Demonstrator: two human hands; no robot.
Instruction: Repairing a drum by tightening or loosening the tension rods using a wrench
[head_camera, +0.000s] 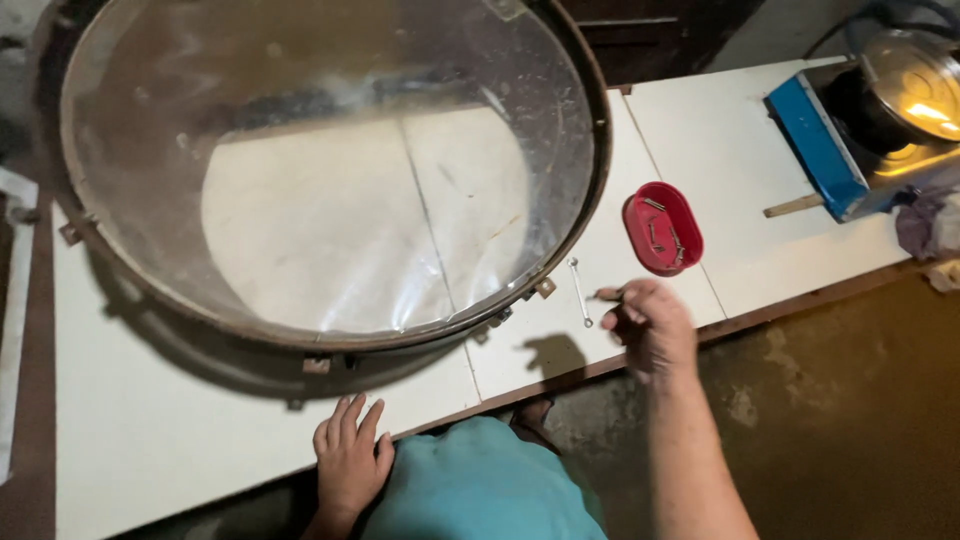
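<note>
Head view shows a white table (150, 430) in a dim room, bearing a large round drum (330, 170), a red tray (662, 228) and a wrench (579, 291). Left hand (350, 460) rests flat, fingers spread. Right hand (650, 325) pinches a small screw (608, 294) just beside the wrench.

The drum (330, 170) has a glossy, clear plastic skin, wrinkled near the edge, in a dull, rusty metal hoop (600, 150). The table (180, 420) is matt white board, scuffed; the tray (662, 228) is shiny red plastic holding metal screws (655, 235). The spanner (580, 292) is bright metal
</note>
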